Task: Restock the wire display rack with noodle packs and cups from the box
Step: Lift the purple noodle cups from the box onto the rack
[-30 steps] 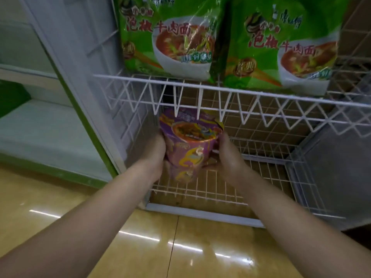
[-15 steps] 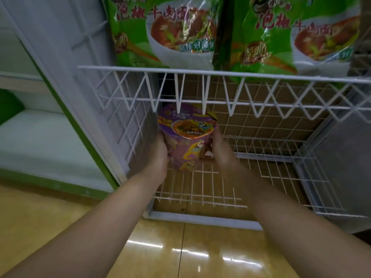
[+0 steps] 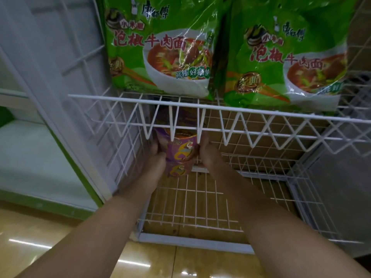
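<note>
- You are reaching deeper into the wire display rack (image 3: pixel 190 240) than half a second ago. Your left hand (image 3: pixel 155 157) and right hand (image 3: pixel 207 155) are now carrying the purple noodle cups (image 3: pixel 181 149), two of them stacked, farther under the upper shelf (image 3: pixel 241 110) and toward the back-left corner of the lower shelf (image 3: pixel 200 197).
- The top cup's lid was plainly showing before; it is now sitting mostly behind the zigzag wires along the upper shelf's front.
- Your left hand is curling round the left side of the stack and your right hand is wrapping the right side. The fingertips are hiding behind the cups, so I cannot tell how widely they are spreading.
- I cannot tell whether the stack is touching the lower shelf or hanging just above it.
- Two green noodle packs (image 3: pixel 160 49) are standing side by side on the upper shelf, filling more of the view than before — the frame edge is cutting off their tops.
- The white side panel (image 3: pixel 46 57) is running close beside your left forearm.
- To the right of the cups, bare wire grid is stretching across the lower shelf to its right wall.
- The glossy floor (image 3: pixel 60 237) is showing below the rack's front bar.
</note>
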Demonstrator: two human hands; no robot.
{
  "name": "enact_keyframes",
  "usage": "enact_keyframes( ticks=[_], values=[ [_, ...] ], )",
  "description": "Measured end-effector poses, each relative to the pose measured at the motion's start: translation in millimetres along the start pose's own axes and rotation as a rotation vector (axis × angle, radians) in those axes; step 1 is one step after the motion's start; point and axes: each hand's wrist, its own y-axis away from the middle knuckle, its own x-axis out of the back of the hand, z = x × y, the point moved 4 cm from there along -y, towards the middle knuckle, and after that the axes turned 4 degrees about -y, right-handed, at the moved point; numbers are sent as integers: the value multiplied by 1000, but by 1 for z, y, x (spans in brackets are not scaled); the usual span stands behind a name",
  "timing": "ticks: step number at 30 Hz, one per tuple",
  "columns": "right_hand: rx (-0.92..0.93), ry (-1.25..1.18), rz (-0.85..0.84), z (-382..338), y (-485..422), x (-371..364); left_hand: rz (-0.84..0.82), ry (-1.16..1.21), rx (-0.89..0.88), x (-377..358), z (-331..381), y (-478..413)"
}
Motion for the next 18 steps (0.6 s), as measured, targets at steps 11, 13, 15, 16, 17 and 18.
enact_keyframes(
  ticks=[11, 13, 15, 16, 17, 18],
  values=[
    [-39, 14, -5, 1, 1, -6, -17, -138, -90, -7, 30, 22],
    [-31, 38, 14, 3, 6, 1, 20, -115, -91, -6, 35, 24],
    [-33, 0, 7, 10, 12, 7, 83, -64, -88, -2, 38, 28],
    [-40, -18, 1, 13, 14, 9, 124, -62, -71, 1, 37, 29],
    [-41, -18, -1, 15, 17, 11, 169, -79, -47, 4, 36, 31],
    [-56, -18, -3, 18, 18, 13, 215, -112, 0, 6, 35, 33]
  ],
)
